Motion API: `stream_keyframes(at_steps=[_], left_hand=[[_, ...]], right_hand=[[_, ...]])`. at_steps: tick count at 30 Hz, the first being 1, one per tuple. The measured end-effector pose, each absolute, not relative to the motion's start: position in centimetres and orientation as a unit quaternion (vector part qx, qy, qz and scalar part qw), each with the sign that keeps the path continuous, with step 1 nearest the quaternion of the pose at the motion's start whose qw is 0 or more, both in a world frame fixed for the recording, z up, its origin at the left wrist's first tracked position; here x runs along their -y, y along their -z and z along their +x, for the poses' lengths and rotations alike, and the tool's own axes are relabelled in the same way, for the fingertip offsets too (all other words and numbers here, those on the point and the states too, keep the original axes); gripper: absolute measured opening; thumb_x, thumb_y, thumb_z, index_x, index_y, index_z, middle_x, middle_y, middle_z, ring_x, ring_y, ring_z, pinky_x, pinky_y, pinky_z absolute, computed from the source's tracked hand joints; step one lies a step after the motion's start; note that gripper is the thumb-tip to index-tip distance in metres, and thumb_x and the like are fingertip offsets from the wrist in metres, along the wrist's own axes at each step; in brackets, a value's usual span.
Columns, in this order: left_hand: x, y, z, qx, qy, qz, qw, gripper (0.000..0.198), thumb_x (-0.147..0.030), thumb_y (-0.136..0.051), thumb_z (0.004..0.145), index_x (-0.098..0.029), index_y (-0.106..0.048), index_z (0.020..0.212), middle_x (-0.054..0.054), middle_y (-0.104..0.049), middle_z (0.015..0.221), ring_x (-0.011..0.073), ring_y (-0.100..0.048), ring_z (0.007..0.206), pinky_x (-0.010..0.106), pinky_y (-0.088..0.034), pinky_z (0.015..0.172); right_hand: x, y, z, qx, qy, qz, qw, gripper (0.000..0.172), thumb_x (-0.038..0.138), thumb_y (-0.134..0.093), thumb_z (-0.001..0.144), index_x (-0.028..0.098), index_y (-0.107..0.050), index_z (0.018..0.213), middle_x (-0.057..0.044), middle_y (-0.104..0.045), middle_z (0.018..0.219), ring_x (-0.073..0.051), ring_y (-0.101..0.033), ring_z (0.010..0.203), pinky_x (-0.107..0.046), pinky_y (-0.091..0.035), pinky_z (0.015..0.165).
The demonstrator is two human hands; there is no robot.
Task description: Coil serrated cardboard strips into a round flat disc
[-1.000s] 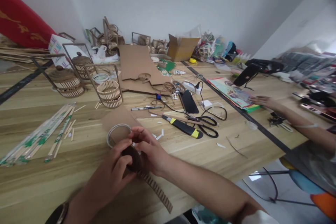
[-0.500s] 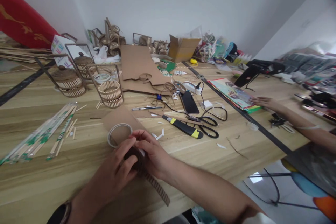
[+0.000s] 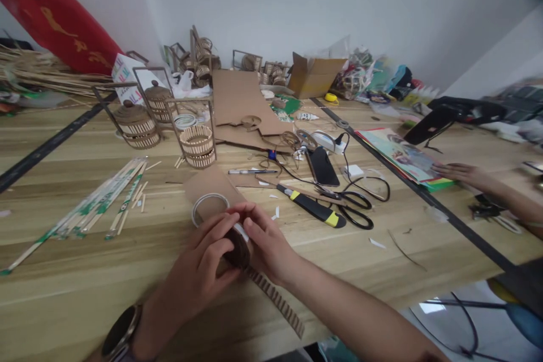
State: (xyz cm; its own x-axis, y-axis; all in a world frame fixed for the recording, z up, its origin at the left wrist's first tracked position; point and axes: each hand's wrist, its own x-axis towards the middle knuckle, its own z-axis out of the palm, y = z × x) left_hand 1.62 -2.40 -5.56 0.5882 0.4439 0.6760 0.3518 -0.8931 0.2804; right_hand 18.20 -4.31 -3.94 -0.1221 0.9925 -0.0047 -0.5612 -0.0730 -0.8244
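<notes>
A dark brown round piece [image 3: 238, 250] is held between my two hands near the table's front edge. My left hand [image 3: 199, 263] grips it from the left, fingers curled round it. From the other side my right hand [image 3: 269, 243] pinches its upper edge, where a small white patch shows. A ridged corrugated cardboard strip [image 3: 278, 301] trails from it toward the lower right. Just beyond my fingers, a pale ring [image 3: 195, 212] rests on a brown cardboard sheet [image 3: 212, 184]. My fingers hide part of the round piece.
Small slatted buckets [image 3: 197, 147] stand at the back left, with packaged chopsticks [image 3: 93, 198] before them. A utility knife [image 3: 316, 209], scissors [image 3: 356, 206], a pen [image 3: 252, 171] and a phone [image 3: 322, 167] lie right of centre. Another person's hand [image 3: 462, 174] touches colourful paper sheets [image 3: 399, 153].
The view has swung left, so the table's things appear further right. Both hands keep hold of the dark brown round piece, which shows a little more of its side now.
</notes>
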Motion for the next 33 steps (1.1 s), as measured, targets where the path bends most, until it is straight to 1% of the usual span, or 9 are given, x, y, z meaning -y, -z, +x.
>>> stream_keyframes(at_steps=[4,9,11,15,17,22,26,29,33], left_hand=[[2.5,5.9,1.6,-0.245,-0.393,0.883,0.078,0.023,-0.011,-0.062,0.086,-0.021,-0.048,0.101,0.017,-0.059,0.136,0.0280,-0.054,0.130,0.045,-0.055,0.100],[2.2,5.7,1.6,-0.266,-0.418,0.864,0.092,0.026,-0.010,-0.062,0.083,-0.023,-0.047,0.100,0.015,-0.063,0.131,0.0271,-0.060,0.123,0.044,-0.056,0.097],[2.1,5.4,1.5,-0.308,-0.434,0.839,0.111,0.035,-0.010,-0.065,0.080,-0.022,-0.047,0.107,0.015,-0.064,0.130,0.0279,-0.061,0.121,0.045,-0.056,0.096],[1.7,5.2,1.1,-0.421,-0.431,0.787,0.134,0.067,-0.012,-0.071,0.073,-0.020,-0.042,0.133,0.015,-0.062,0.130,0.0300,-0.064,0.118,0.047,-0.054,0.098],[1.5,5.2,1.0,-0.444,-0.422,0.781,0.120,0.071,-0.015,-0.071,0.074,-0.021,-0.039,0.138,0.014,-0.062,0.130,0.0305,-0.064,0.117,0.047,-0.054,0.098],[1.2,5.5,1.1,-0.436,-0.426,0.792,0.045,0.068,-0.018,-0.071,0.079,-0.020,-0.040,0.139,0.014,-0.061,0.126,0.0317,-0.061,0.116,0.048,-0.054,0.097],[1.3,5.7,1.5,-0.419,-0.421,0.804,0.007,0.065,-0.025,-0.070,0.083,-0.021,-0.039,0.140,0.014,-0.061,0.124,0.0317,-0.061,0.113,0.048,-0.054,0.096],[1.5,5.7,1.9,-0.395,-0.419,0.817,-0.025,0.059,-0.026,-0.064,0.089,-0.021,-0.037,0.142,0.015,-0.060,0.125,0.0316,-0.059,0.115,0.048,-0.052,0.098],[1.6,5.8,2.1,-0.383,-0.409,0.826,-0.053,0.052,-0.023,-0.060,0.092,-0.022,-0.040,0.140,0.015,-0.057,0.128,0.0313,-0.058,0.117,0.048,-0.051,0.099]], right_hand=[[4.2,4.1,19.0,0.516,-0.502,-0.391,0.573,0.034,0.051,-0.067,0.088,0.024,-0.062,0.108,-0.006,-0.067,0.105,-0.020,-0.063,0.098,-0.036,-0.048,0.091],[3.7,4.9,20.1,0.568,-0.475,-0.398,0.541,0.031,0.045,-0.064,0.091,0.024,-0.059,0.114,-0.008,-0.067,0.110,-0.021,-0.064,0.097,-0.037,-0.049,0.088],[3.5,5.3,20.4,0.574,-0.451,-0.410,0.547,0.029,0.044,-0.064,0.091,0.024,-0.061,0.112,-0.007,-0.067,0.107,-0.020,-0.064,0.093,-0.036,-0.049,0.087],[3.1,6.0,20.6,0.617,-0.391,-0.449,0.514,0.021,0.038,-0.061,0.093,0.025,-0.067,0.108,-0.006,-0.069,0.100,-0.020,-0.063,0.088,-0.036,-0.050,0.084],[3.2,6.1,20.6,0.662,-0.367,-0.441,0.483,0.022,0.035,-0.063,0.092,0.027,-0.070,0.111,-0.005,-0.071,0.099,-0.021,-0.065,0.089,-0.036,-0.050,0.083],[4.0,6.0,19.9,0.681,-0.353,-0.454,0.454,0.029,0.042,-0.070,0.087,0.028,-0.076,0.112,-0.006,-0.073,0.090,-0.024,-0.065,0.084,-0.037,-0.049,0.077],[4.4,6.1,19.2,0.632,-0.371,-0.476,0.487,0.026,0.048,-0.073,0.084,0.028,-0.079,0.100,-0.005,-0.071,0.080,-0.023,-0.063,0.077,-0.036,-0.048,0.072],[4.4,6.0,18.9,0.587,-0.395,-0.473,0.525,0.020,0.043,-0.074,0.083,0.027,-0.079,0.094,-0.004,-0.073,0.083,-0.023,-0.064,0.079,-0.035,-0.049,0.073],[4.4,5.7,19.0,0.592,-0.399,-0.489,0.501,0.020,0.038,-0.070,0.084,0.022,-0.074,0.073,-0.004,-0.071,0.075,-0.020,-0.062,0.072,-0.031,-0.047,0.064]])
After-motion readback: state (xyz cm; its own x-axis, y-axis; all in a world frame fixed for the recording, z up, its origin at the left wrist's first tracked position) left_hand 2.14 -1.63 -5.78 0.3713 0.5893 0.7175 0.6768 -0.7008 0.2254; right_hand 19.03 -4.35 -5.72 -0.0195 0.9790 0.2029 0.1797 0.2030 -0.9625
